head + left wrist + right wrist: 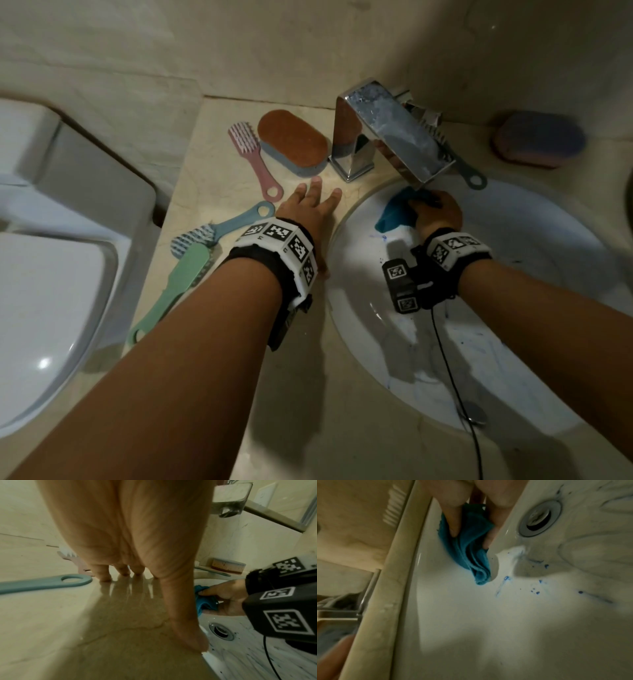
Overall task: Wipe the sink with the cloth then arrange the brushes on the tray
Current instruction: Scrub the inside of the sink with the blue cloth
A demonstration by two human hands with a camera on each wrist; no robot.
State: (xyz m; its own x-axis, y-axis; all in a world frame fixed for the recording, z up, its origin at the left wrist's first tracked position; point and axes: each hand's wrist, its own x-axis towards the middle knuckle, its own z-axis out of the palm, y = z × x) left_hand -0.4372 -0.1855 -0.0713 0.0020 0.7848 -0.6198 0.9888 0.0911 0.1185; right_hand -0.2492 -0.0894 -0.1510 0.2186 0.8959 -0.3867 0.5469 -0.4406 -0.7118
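From the head view, the right hand point(436, 212) is bunched around a blue cloth point(394, 216) and presses it against the sink point(565, 240) wall at about eleven o'clock of the bowl, directly under the tap point(394, 137); that grip looks chosen to put weight behind the wipe. The left hand point(310, 209) lies flat with fingers spread on the counter point(212, 161) just beside the rim at nine o'clock, probably as a brace. The brushes wait untouched: a pink brush point(255, 161) at ten o'clock, a blue brush point(226, 226) and a green brush point(171, 287) at eight o'clock, a grey brush point(459, 161) behind the tap. I cannot tell which object is the tray. In the left wrist view, the left hand's fingertips point(104, 574) touch the glossy counter, holding nothing, with the blue brush's ringed handle point(51, 581) just beside them at nine o'clock; the right hand point(226, 599) pinches the cloth point(205, 601) at three o'clock. In the right wrist view, the fingers point(453, 513) clamp the cloth point(471, 553), which is teal, soft and folded into several layers, its lower corner hanging free. Blue specks and streaks point(537, 591) dot the white bowl towards four o'clock of the cloth, below the drain point(539, 517), so the wiping looks unfinished.
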